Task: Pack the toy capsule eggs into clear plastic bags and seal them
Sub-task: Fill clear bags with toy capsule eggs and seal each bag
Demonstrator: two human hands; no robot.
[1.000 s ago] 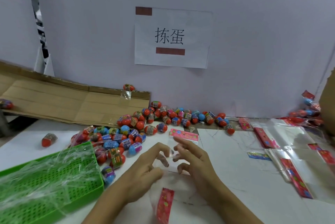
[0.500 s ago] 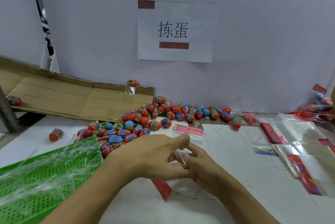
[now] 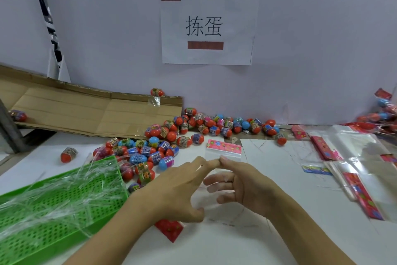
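Nearest, my left hand point(image 3: 176, 191) and right hand point(image 3: 242, 185) pinch a clear bag point(image 3: 211, 211) stretched between my fingers, its red header point(image 3: 169, 229) hanging below. Left of them sits a green basket point(image 3: 58, 204); beyond the fingertips lie another pink-topped bag point(image 3: 223, 150) and piled capsule eggs point(image 3: 171, 136).

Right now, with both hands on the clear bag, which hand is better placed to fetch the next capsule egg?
Left hand, probably: the egg pile lies just beyond it, beside the green basket. The right hand would have to cross over, so it can hold the clear bag.
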